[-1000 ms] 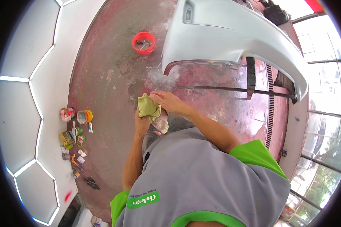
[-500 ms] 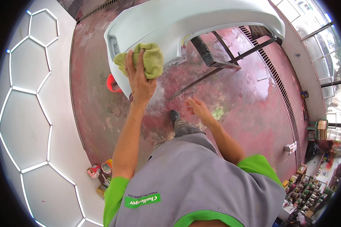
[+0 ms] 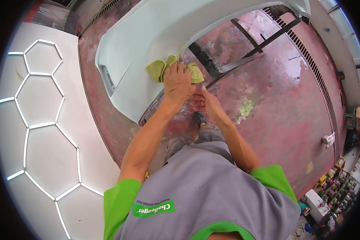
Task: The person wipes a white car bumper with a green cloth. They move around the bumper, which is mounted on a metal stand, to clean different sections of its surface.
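A large pale grey-white car bumper (image 3: 134,42) spans the upper middle of the view. My left hand (image 3: 177,85) is closed on a yellow-green cloth (image 3: 157,69) and presses it against the bumper's lower near edge, where the surface turns a corner. Folds of the cloth stick out on both sides of my fingers. Just to the right and slightly nearer, my right hand (image 3: 209,105) is held with its fingers stretched out and nothing in it. Its fingertips come close to my left hand; whether they touch the bumper edge, I cannot tell.
A black metal stand (image 3: 206,57) with long bars reaches out under the bumper to the right. A white wall with glowing hexagon light strips (image 3: 50,100) runs along the left. Below lies a stained red floor (image 3: 276,120) with a drain grate (image 3: 317,94). Several cans (image 3: 340,188) crowd the lower right.
My left hand has slid the cloth rightward and nearer, from the bumper's left face to its lower edge. My right hand has come close beside it. The view has shifted, and a red container is out of sight.
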Demonstrator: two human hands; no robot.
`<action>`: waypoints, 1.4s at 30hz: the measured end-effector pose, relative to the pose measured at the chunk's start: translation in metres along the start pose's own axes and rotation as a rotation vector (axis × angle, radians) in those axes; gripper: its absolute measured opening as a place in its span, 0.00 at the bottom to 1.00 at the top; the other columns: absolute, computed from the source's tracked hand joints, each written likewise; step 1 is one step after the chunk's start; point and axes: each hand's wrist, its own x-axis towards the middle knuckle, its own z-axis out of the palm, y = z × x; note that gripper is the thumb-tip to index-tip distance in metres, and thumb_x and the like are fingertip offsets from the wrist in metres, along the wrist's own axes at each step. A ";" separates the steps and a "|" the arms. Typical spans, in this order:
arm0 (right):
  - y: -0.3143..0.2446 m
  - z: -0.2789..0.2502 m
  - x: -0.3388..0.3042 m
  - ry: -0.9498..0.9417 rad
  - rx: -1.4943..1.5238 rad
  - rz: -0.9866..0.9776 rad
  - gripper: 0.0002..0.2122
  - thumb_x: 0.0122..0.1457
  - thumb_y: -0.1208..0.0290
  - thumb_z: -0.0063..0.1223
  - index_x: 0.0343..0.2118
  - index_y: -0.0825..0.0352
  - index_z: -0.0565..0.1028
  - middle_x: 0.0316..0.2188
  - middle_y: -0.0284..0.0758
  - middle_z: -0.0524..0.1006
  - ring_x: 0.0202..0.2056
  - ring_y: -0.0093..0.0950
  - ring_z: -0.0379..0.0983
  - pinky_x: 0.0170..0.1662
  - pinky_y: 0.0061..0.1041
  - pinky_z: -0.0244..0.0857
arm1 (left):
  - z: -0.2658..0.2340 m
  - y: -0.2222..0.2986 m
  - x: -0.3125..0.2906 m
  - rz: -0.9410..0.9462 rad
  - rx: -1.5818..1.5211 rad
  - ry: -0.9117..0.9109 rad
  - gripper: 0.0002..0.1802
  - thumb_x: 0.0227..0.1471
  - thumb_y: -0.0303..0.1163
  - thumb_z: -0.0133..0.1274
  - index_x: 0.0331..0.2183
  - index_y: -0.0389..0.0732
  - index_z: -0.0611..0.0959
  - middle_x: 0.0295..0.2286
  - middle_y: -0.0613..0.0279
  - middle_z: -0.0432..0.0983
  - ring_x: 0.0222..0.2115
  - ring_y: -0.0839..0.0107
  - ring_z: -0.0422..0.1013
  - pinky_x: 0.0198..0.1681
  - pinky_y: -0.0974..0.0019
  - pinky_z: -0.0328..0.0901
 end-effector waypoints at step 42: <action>-0.001 0.204 -0.043 -0.285 -0.931 -0.362 0.34 0.68 0.35 0.36 0.46 0.66 0.80 0.42 0.52 0.77 0.48 0.47 0.72 0.52 0.41 0.65 | -0.009 -0.103 -0.236 -0.521 -2.088 0.149 0.41 0.62 0.57 0.55 0.62 0.37 0.65 0.54 0.58 0.70 0.53 0.69 0.68 0.54 0.61 0.68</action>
